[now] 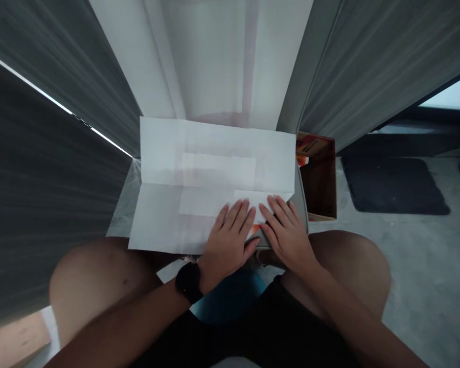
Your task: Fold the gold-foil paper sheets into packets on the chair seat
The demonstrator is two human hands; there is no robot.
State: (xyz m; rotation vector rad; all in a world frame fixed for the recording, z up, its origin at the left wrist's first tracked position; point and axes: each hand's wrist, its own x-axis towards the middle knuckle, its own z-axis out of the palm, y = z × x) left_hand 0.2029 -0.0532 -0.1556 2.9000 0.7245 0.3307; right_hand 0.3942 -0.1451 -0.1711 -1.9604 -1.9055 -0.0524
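A large white sheet of paper (161, 153), creased across its middle, lies spread in front of me. Its near right corner is folded over into a flap (253, 197). My left hand (230, 237) lies on the paper at the flap's left side, fingers stretched out and palm down. On the flap's right part rests my right hand (285, 227), its fingers also extended. Between the two hands a small orange patch shows at the folded edge. Paler rectangles appear in the middle of the sheet; whether they are on it or beneath it I cannot tell.
The sheet lies on a grey surface (299, 199) between my knees. An open cardboard box (320, 179) stands to its right, with a dark mat (394, 184) on the floor beyond. Grey curtains (368, 61) hang on both sides. Another box (17, 337) is at lower left.
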